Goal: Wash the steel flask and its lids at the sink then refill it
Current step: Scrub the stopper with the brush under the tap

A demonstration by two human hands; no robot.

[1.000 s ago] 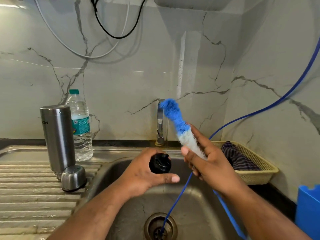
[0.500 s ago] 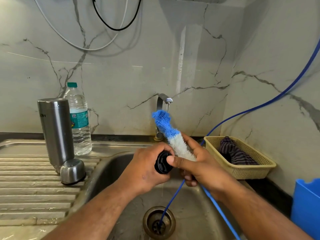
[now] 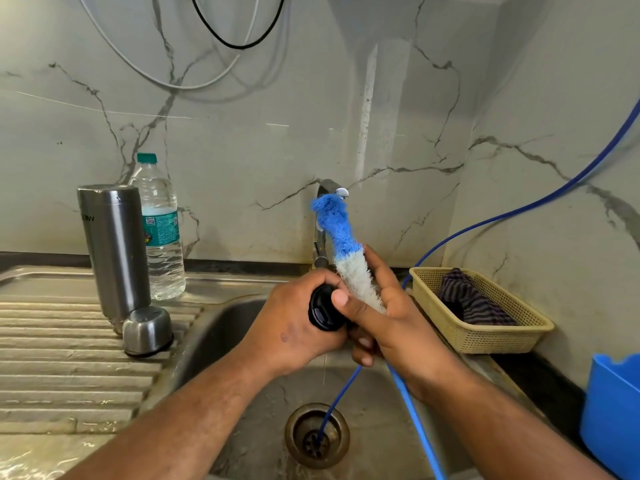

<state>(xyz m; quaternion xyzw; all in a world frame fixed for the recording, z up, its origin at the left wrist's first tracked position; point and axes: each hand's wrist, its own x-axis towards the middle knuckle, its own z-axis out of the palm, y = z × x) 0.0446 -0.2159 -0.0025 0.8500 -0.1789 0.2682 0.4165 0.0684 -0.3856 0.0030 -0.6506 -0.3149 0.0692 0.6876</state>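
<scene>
Over the sink basin [image 3: 242, 393], my left hand [image 3: 294, 334] grips a round black inner lid [image 3: 323, 311]. My right hand [image 3: 391, 323] holds a bottle brush [image 3: 341, 244] with blue and white bristles pointing up, and its thumb presses on the black lid. The steel flask [image 3: 114, 251] stands upside down on the ribbed drainboard [image 3: 52, 358] at left. A domed steel cap [image 3: 147, 330] sits in front of it, at the basin's rim.
A plastic water bottle [image 3: 161, 233] stands behind the flask. The tap [image 3: 329, 192] rises behind the brush. A thin blue hose [image 3: 485, 220] runs from the right wall into the drain [image 3: 317, 434]. A beige basket [image 3: 491, 337] with a dark cloth and a blue tub [image 3: 613, 410] sit at right.
My hands have come together: the right hand's thumb now presses on the black lid. The brush has swung from leaning left to more upright.
</scene>
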